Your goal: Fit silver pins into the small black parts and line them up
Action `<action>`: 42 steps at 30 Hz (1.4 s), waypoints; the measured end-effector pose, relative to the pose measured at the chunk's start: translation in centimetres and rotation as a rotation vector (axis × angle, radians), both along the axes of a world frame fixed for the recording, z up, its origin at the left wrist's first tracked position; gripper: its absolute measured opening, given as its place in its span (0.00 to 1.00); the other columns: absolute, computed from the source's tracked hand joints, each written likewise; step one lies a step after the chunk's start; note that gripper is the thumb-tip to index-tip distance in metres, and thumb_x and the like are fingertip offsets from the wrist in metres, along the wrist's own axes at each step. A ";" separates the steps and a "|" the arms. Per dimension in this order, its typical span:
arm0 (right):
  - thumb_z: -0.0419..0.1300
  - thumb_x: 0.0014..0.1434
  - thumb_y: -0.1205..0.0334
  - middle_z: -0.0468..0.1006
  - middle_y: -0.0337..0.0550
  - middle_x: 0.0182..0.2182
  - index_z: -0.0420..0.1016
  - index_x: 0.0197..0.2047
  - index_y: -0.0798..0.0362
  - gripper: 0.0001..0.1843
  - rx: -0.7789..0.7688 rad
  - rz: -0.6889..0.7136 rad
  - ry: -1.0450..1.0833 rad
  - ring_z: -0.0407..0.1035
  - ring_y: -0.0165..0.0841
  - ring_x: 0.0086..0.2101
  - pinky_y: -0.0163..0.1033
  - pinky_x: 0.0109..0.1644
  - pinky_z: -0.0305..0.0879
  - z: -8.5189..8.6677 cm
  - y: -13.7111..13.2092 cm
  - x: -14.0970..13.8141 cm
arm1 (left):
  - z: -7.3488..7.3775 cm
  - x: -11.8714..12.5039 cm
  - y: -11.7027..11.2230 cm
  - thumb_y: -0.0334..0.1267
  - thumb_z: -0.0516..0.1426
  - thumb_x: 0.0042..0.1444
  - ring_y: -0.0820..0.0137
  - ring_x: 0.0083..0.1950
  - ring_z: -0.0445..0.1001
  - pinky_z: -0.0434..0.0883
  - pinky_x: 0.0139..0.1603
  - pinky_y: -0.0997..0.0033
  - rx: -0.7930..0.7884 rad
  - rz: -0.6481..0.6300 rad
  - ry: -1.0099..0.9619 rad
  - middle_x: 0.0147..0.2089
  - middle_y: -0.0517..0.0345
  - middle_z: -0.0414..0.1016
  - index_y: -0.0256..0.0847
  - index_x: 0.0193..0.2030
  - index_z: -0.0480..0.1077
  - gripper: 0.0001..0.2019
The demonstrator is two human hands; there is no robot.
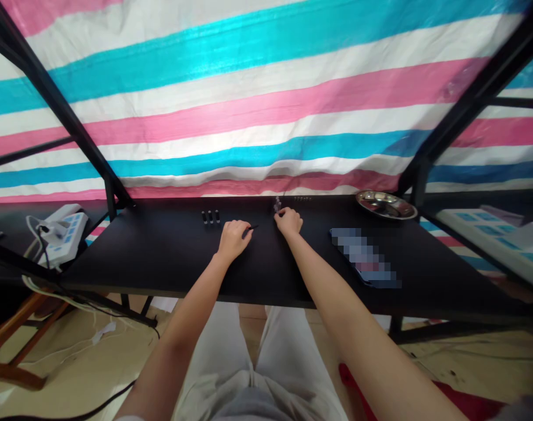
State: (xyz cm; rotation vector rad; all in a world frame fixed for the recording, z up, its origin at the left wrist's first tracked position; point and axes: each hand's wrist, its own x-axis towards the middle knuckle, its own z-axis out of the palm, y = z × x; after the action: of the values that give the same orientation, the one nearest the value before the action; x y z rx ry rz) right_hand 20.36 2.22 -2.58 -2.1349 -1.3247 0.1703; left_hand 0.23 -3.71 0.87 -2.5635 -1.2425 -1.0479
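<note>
My left hand (235, 238) is closed over the black table, with a slim black stick-like piece (253, 226) poking out between thumb and fingers. To its left stand three short black cylinders (211, 217) with pale tops, in a row. My right hand (289, 222) is closed in a pinch beside a small cluster of clear, purplish pieces (277, 204). Its fingertips reach the cluster's near edge; whether they grip a piece is too small to make out. Behind that hand, several tiny pale pieces (302, 199) lie in a line.
A round shiny metal plate (409, 211) sits at the table's back right. Nearer lies a blurred-out flat object (363, 257). Power strips (67, 240) with cables are at the left, and another (494, 234) at the right. Black frame bars slant up on both sides before a striped sheet (258, 117).
</note>
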 end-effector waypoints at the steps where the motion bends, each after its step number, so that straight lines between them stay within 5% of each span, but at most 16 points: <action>1: 0.55 0.52 0.59 0.72 0.49 0.40 0.73 0.38 0.52 0.11 0.003 -0.003 0.005 0.65 0.40 0.41 0.44 0.45 0.56 0.0 0.0 0.0 | -0.1 -0.1 -0.1 0.36 0.53 0.56 0.68 0.37 0.69 0.62 0.40 0.67 -0.004 0.007 -0.008 0.34 0.57 0.73 0.39 0.36 0.68 0.05; 16: 0.54 0.53 0.60 0.71 0.47 0.37 0.73 0.34 0.52 0.09 0.035 0.069 -0.056 0.62 0.38 0.40 0.42 0.42 0.55 -0.1 -1.1 -0.2 | -1.0 -0.8 0.3 0.34 0.55 0.52 0.73 0.33 0.68 0.67 0.39 0.71 -0.133 0.058 -0.355 0.30 0.59 0.71 0.38 0.35 0.67 0.04; 27: 0.53 0.56 0.62 0.70 0.47 0.36 0.71 0.32 0.53 0.07 0.248 0.479 -0.382 0.59 0.38 0.39 0.40 0.40 0.51 1.3 -4.2 -2.4 | -1.4 -0.8 0.3 0.37 0.53 0.56 0.73 0.33 0.67 0.67 0.38 0.72 -0.110 0.059 -0.370 0.30 0.58 0.71 0.39 0.38 0.68 0.06; 42: 0.53 0.56 0.64 0.69 0.48 0.36 0.70 0.33 0.54 0.06 0.263 0.594 -0.450 0.59 0.39 0.38 0.40 0.39 0.50 1.6 -4.7 -3.1 | -1.2 -0.6 -0.1 0.37 0.51 0.58 0.72 0.34 0.68 0.68 0.40 0.71 -0.068 0.028 -0.287 0.32 0.56 0.73 0.39 0.44 0.70 0.11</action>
State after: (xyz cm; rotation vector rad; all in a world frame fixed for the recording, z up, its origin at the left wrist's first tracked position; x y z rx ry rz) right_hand 17.25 -2.50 -1.03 -1.5587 -2.0906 -0.2512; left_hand -0.39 -3.84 -0.29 -2.5007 -1.3939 -1.4320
